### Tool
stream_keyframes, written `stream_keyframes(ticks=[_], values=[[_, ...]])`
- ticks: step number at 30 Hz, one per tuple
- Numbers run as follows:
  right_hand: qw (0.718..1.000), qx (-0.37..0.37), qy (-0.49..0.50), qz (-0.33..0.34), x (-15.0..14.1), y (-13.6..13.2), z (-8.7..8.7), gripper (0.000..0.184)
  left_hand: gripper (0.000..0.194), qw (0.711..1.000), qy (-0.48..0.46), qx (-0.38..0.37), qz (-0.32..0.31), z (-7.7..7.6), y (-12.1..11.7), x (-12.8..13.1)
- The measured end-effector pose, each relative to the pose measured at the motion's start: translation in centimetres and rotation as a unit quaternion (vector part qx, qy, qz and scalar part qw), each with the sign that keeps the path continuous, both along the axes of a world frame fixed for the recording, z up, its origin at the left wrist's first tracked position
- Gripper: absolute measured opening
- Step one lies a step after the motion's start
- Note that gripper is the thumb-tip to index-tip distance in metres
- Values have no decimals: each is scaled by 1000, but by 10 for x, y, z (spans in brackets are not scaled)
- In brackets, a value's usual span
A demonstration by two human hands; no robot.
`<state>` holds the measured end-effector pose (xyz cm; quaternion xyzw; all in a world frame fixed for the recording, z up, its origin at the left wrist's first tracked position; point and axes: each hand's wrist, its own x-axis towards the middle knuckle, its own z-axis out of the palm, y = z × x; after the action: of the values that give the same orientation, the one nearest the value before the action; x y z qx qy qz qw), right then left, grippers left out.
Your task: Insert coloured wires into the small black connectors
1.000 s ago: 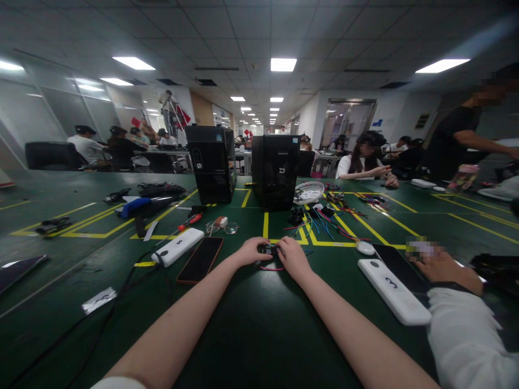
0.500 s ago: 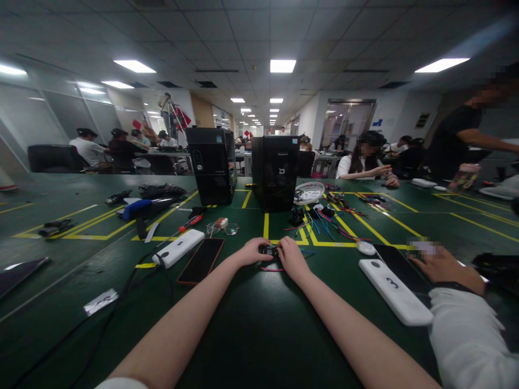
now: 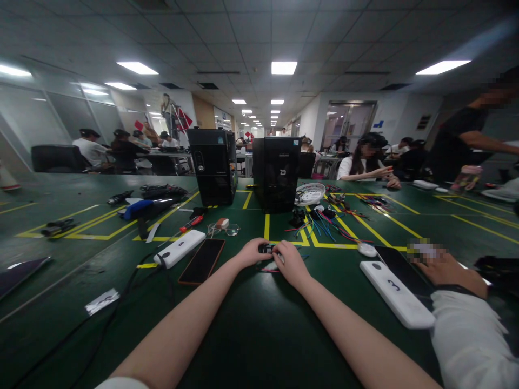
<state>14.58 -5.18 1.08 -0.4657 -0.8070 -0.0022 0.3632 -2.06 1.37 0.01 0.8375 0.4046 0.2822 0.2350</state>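
My left hand (image 3: pixel 250 253) is closed on a small black part (image 3: pixel 265 249) just above the green table, thumb and fingers pinching its left side. My right hand (image 3: pixel 292 263) is closed too, its fingertips meeting at the part's right end and covering much of it. Short red and blue wire ends show under and beside the right hand; whether they join the part I cannot tell. Beyond that hand lies a bundle of coloured wires (image 3: pixel 324 222) with black connectors (image 3: pixel 298 218).
Two black computer towers (image 3: pixel 213 167) stand ahead. Left of my arms are a phone (image 3: pixel 201 261), a white power bank (image 3: pixel 180 248), glasses (image 3: pixel 232 230) and a red screwdriver (image 3: pixel 191 223). At right lie another power bank (image 3: pixel 395 294) and a co-worker's hand (image 3: pixel 458 270). A white basket (image 3: pixel 310 194) sits behind the wires.
My right fingers have shifted slightly left over the black part, and a pale patch now shows beneath them. The whole view has moved a little; the table items stay put.
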Motion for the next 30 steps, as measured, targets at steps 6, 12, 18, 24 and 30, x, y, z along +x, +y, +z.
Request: stream_keyframes(ticks=[6, 12, 18, 24, 30], values=[[993, -35, -74, 81, -16, -11, -5, 4, 41, 1000, -18, -13, 11, -3, 3, 0], [999, -7, 26, -45, -12, -1, -4, 15, 36, 1000, -8, 20, -10, -3, -1, 2], [993, -14, 35, -110, -15, 17, -8, 15, 39, 999, -2, 35, -13, -1, -4, 4], [990, -30, 30, -137, -21, 25, -9, 14, 42, 999, 8, 38, -19, 1, -3, 3], [988, -42, 39, -144, -20, 25, -10, 12, 41, 998, 13, 51, -28, -2, 0, 4]])
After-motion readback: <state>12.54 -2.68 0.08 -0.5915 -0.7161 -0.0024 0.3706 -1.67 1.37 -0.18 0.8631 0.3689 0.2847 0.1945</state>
